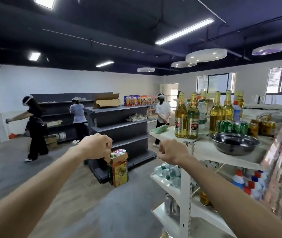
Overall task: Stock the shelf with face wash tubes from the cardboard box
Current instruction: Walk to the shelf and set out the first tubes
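We grip the flap of the tall orange cardboard box (118,170) with our left hand (97,146); tubes (118,153) fill its open top. Right hand (172,152), beside it, curls empty. Next: pull a tube, choose a shelf.

Cardboard box (118,170): orange-red w/ yellow print, dark green side; tubes (118,152) inside white, pink & green. Shelf (179,133) white, w/ amber bottles (180,115), gold necks, red labels. Green cans (232,126); steel-grey bowl (234,143).
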`<state>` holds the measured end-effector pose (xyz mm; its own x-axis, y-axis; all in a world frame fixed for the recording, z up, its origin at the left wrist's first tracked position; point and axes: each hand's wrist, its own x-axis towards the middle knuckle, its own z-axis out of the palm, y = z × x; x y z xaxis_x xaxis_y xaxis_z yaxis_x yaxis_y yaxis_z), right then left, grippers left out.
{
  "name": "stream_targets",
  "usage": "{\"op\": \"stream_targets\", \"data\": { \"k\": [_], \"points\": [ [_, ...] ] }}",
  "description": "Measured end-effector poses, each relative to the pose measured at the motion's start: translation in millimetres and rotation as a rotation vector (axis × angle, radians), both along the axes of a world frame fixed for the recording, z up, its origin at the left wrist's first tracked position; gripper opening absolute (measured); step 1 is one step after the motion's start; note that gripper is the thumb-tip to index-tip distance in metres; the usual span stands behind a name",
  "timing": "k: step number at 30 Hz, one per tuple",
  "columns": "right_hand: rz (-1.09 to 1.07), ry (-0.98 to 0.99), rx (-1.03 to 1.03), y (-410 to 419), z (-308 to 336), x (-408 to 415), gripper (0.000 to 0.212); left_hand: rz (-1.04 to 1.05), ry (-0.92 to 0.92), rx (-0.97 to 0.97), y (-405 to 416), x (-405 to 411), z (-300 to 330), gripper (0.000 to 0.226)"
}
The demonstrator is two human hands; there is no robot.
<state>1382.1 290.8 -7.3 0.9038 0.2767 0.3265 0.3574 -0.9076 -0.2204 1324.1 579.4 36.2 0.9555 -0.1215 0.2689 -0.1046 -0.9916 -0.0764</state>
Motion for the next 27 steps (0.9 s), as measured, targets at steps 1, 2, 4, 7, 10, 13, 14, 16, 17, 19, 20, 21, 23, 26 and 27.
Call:
{"op": "stream_targets", "data": {
  "k": [1, 2, 4, 7, 10, 13, 14, 16, 17, 19, 20, 21, 23, 26, 27],
  "points": [
    [-0.003, 0.002, -0.003, 2.7, -2.9, 18.0, 0.010, 0.002, -0.025, 0.003, 5.6, 17.6, 4.3, 0.008],
    [-0.010, 0.002, -0.007, 4.8, -2.8, 36.4, 0.010, 0.000, -0.043, -0.005, 9.8, 35.5, 9.7, 0.007],
    [-0.029, -0.005, -0.010, 7.4, 2.9, 74.8, 0.013, -0.015, -0.049, -0.021, 14.0, 74.1, 19.2, 0.006],
    [-0.052, -0.027, -0.020, 11.8, 10.0, 137.9, 0.014, -0.051, -0.076, -0.018, 12.1, 142.7, 23.3, 0.008],
    [-0.060, -0.046, -0.047, 14.0, 8.0, 191.9, 0.020, -0.118, -0.087, -0.051, 2.1, 206.0, 13.4, 0.009],
    [-0.076, -0.032, -0.073, 17.3, 1.4, 235.9, 0.026, -0.163, -0.055, -0.033, -5.0, 260.4, 0.9, 0.009],
    [-0.088, -0.034, -0.072, 18.6, -1.8, 249.5, 0.025, -0.175, -0.052, -0.036, -5.2, 278.9, -3.3, 0.009],
    [-0.114, -0.066, -0.075, 21.4, -8.9, 274.7, 0.024, -0.196, -0.042, -0.051, -4.1, 315.0, -10.8, 0.010],
    [-0.122, -0.088, -0.092, 23.8, -12.6, 286.2, 0.025, -0.205, -0.038, -0.054, -3.4, 331.9, -14.2, 0.009],
    [-0.130, -0.124, -0.142, 31.1, -20.8, 309.4, 0.030, -0.228, -0.038, -0.041, -1.1, 365.7, -20.0, 0.009],
    [-0.136, -0.143, -0.170, 35.5, -24.6, 321.0, 0.034, -0.242, -0.037, -0.033, 0.7, 382.9, -22.3, 0.009],
    [-0.147, -0.170, -0.195, 40.5, -27.4, 332.4, 0.037, -0.257, -0.036, -0.031, 3.0, 399.9, -24.0, 0.010],
    [-0.171, -0.235, -0.245, 51.7, -32.1, 354.9, 0.040, -0.287, -0.036, -0.039, 10.6, 433.5, -25.8, 0.011],
    [-0.223, -0.285, -0.340, 67.3, -39.8, 382.4, 0.042, -0.343, -0.032, -0.028, 25.0, 480.2, -26.3, 0.012],
    [-0.242, -0.285, -0.368, 71.5, -42.7, 390.2, 0.042, -0.360, -0.031, -0.012, 31.1, 496.3, -25.9, 0.013]
  ]
}}
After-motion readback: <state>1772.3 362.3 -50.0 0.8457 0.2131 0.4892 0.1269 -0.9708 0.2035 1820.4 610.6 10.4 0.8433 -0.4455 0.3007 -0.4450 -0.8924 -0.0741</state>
